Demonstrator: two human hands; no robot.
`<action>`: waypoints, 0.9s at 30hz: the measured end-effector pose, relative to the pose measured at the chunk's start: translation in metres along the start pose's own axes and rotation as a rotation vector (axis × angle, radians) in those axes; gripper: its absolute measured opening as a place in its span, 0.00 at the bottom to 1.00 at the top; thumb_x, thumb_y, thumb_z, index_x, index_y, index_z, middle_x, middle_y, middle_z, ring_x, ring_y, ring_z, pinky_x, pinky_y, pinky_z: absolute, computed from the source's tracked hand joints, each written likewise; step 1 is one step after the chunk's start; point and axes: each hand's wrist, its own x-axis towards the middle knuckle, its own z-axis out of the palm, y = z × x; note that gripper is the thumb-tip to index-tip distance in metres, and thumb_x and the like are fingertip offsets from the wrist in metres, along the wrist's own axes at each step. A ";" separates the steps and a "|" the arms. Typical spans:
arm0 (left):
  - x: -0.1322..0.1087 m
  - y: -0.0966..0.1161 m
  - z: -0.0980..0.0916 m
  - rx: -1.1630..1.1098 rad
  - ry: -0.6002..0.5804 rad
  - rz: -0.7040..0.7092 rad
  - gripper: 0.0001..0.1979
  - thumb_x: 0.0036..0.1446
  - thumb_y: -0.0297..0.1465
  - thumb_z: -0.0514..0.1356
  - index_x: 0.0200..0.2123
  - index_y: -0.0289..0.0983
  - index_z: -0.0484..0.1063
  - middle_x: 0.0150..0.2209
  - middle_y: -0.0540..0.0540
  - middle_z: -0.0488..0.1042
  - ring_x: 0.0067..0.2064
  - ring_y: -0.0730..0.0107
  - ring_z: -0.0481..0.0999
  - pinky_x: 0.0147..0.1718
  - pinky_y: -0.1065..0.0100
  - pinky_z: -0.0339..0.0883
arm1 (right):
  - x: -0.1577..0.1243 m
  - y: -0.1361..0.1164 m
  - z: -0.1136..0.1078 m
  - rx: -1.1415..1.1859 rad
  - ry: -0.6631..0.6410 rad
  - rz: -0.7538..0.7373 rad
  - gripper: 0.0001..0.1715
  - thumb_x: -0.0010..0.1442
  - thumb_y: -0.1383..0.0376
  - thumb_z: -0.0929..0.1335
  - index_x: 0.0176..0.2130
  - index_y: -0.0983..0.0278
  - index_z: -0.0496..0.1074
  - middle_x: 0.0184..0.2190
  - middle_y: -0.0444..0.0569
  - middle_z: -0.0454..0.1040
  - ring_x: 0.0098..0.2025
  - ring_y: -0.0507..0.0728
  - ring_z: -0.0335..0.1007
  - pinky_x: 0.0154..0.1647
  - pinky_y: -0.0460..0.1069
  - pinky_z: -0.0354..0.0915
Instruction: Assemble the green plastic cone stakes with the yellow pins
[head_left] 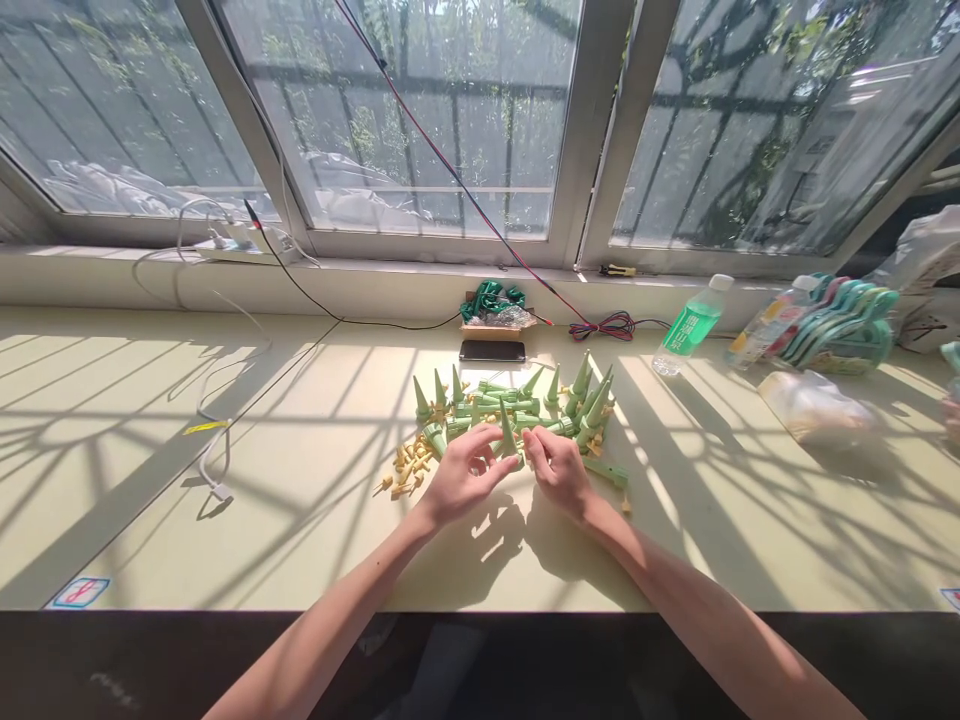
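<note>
A heap of green plastic cone spikes (525,405) lies on the pale tabletop (300,500), with several small yellow plastic pieces (409,468) to its left. My left hand (463,474) and my right hand (556,466) meet just in front of the heap. Both pinch one upright green cone spike (509,438) between their fingertips, the left from the left side, the right from the right.
A black phone (492,351) and a bundle of green wire (491,300) lie behind the heap. Red and black cables (600,326) run to the window. Two bottles (690,325), teal hangers (840,325) and a plastic bag (814,410) sit at the right. A white cable (214,440) trails at the left.
</note>
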 end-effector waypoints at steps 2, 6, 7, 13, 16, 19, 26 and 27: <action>-0.001 0.000 0.000 0.053 -0.008 0.047 0.14 0.60 0.40 0.62 0.42 0.36 0.74 0.44 0.43 0.69 0.29 0.75 0.70 0.26 0.73 0.69 | 0.000 -0.001 0.000 -0.001 0.005 0.003 0.26 0.70 0.53 0.57 0.23 0.60 0.51 0.17 0.39 0.54 0.19 0.50 0.49 0.22 0.47 0.51; -0.001 0.001 -0.001 0.108 -0.011 0.108 0.11 0.62 0.38 0.61 0.42 0.36 0.74 0.44 0.43 0.68 0.29 0.77 0.71 0.25 0.73 0.68 | 0.000 -0.001 0.000 0.023 0.007 0.021 0.26 0.70 0.53 0.58 0.23 0.60 0.55 0.18 0.40 0.56 0.20 0.50 0.52 0.22 0.47 0.52; -0.001 0.002 -0.001 0.119 0.004 0.117 0.11 0.62 0.38 0.61 0.42 0.36 0.74 0.44 0.43 0.69 0.29 0.77 0.71 0.25 0.73 0.68 | 0.000 0.000 0.000 0.029 0.010 0.028 0.26 0.70 0.53 0.58 0.24 0.61 0.56 0.18 0.40 0.57 0.20 0.50 0.52 0.23 0.47 0.53; 0.001 0.000 0.000 0.021 0.139 -0.019 0.16 0.62 0.44 0.59 0.39 0.36 0.71 0.38 0.45 0.73 0.24 0.77 0.70 0.21 0.73 0.64 | -0.001 0.004 -0.001 0.023 0.062 0.030 0.24 0.71 0.52 0.58 0.27 0.62 0.63 0.20 0.41 0.60 0.22 0.51 0.55 0.24 0.47 0.55; 0.007 -0.001 -0.003 -0.142 0.055 -0.279 0.27 0.59 0.54 0.57 0.30 0.34 0.71 0.28 0.47 0.72 0.16 0.79 0.65 0.13 0.74 0.54 | 0.000 0.007 -0.002 -0.016 0.063 -0.018 0.24 0.71 0.52 0.58 0.29 0.62 0.65 0.22 0.42 0.62 0.23 0.52 0.57 0.25 0.47 0.56; 0.014 0.004 -0.007 -0.327 -0.088 -0.524 0.32 0.52 0.59 0.59 0.26 0.32 0.71 0.27 0.45 0.73 0.15 0.80 0.62 0.10 0.74 0.45 | 0.001 0.008 -0.003 -0.056 0.047 -0.106 0.26 0.72 0.51 0.56 0.29 0.62 0.66 0.24 0.45 0.65 0.25 0.53 0.60 0.27 0.48 0.58; 0.031 0.017 -0.021 -0.396 -0.266 -0.548 0.23 0.49 0.49 0.69 0.25 0.33 0.73 0.16 0.54 0.58 0.17 0.81 0.56 0.15 0.76 0.43 | 0.002 0.007 -0.006 -0.039 0.075 -0.150 0.25 0.72 0.52 0.57 0.30 0.61 0.67 0.25 0.46 0.67 0.26 0.54 0.61 0.29 0.49 0.60; 0.033 0.018 -0.022 -0.378 -0.278 -0.518 0.23 0.50 0.48 0.69 0.25 0.33 0.73 0.15 0.54 0.59 0.17 0.80 0.57 0.15 0.75 0.45 | 0.003 0.008 -0.006 -0.039 0.083 -0.139 0.25 0.72 0.51 0.57 0.30 0.60 0.67 0.25 0.46 0.67 0.26 0.54 0.61 0.29 0.50 0.60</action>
